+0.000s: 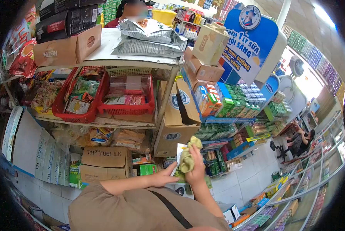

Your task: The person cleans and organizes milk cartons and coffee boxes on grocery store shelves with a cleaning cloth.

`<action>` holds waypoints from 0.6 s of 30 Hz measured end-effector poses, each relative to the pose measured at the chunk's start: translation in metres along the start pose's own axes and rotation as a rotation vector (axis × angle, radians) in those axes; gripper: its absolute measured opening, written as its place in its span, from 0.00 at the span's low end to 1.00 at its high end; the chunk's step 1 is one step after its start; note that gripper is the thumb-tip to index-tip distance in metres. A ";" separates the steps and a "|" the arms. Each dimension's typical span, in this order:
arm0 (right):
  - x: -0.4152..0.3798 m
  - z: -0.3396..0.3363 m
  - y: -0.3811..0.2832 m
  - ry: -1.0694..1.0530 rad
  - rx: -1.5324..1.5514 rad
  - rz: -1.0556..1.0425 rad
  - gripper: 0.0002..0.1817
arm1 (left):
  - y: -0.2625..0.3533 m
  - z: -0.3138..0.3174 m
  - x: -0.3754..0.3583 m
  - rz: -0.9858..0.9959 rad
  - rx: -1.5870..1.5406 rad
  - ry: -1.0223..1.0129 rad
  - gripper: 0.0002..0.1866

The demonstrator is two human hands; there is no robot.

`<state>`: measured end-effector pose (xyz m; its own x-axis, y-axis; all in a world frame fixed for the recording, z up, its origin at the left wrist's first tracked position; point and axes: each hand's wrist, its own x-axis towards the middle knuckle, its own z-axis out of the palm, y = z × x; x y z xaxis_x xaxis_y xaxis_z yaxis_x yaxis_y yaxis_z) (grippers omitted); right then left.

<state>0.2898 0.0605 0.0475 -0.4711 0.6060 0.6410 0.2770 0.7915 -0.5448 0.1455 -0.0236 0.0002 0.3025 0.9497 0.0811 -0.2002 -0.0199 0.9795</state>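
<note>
The right hand was closed around a crumpled yellow-green cloth, held low before the stacked brown cardboard boxes. The left hand, fingers loosely extended, touched a white carton. The cloth looked soft, light and limp, best taken bunched.

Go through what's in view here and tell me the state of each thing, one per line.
Green cloth: bunched up, gripped in the right hand.
White pack: behind the cloth, left hand touching its lower edge.
Red baskets: full of packets, on the shelf.
Truemilk box: closed.
Tan box: top flap open.
</note>
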 end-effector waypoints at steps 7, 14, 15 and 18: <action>-0.012 0.006 -0.016 -0.262 -0.127 -0.261 0.25 | 0.028 -0.014 0.022 0.179 -0.718 0.012 0.34; 0.010 0.001 0.017 -0.008 -0.103 -0.008 0.25 | 0.014 -0.021 0.036 0.072 -0.585 0.280 0.24; 0.018 0.003 0.020 0.069 -0.022 0.068 0.25 | 0.015 -0.019 0.033 0.052 -0.528 0.273 0.24; 0.035 0.017 0.011 -0.015 0.002 0.015 0.30 | 0.008 -0.015 0.022 0.099 -0.307 0.246 0.24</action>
<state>0.2622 0.0887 0.0545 -0.4791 0.6167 0.6246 0.2824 0.7821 -0.5555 0.1360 0.0015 0.0070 0.0432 0.9951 0.0891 -0.4977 -0.0559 0.8655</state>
